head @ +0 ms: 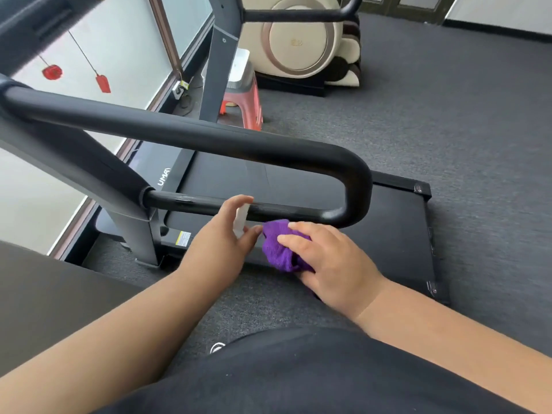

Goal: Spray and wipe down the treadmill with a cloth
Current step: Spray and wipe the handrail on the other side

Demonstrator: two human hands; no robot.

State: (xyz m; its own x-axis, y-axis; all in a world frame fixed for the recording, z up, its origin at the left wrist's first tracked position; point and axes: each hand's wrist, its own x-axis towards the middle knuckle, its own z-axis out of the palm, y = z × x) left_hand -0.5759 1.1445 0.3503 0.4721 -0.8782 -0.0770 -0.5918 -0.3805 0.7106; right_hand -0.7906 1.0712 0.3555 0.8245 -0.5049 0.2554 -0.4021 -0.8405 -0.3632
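Left hand (222,234) fingers around white spray bottle (241,218), right hand (331,261) clutching purple cloth (276,249).

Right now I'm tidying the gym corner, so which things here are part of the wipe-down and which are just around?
In use: treadmill handrail, purple cloth held by the right hand, small white spray bottle held by the left hand.

Just around: pink stool, cream massage chair, red window tags.

Matt black padding, knitted purple cloth

We see the treadmill handrail (209,138) in smooth, faintly sheened foam-like covering, scuffed on its lower bar; the purple cloth (279,246) looks soft and ribbed; the grey carpet (448,115) is rough; the stool (248,97) glossy plastic.
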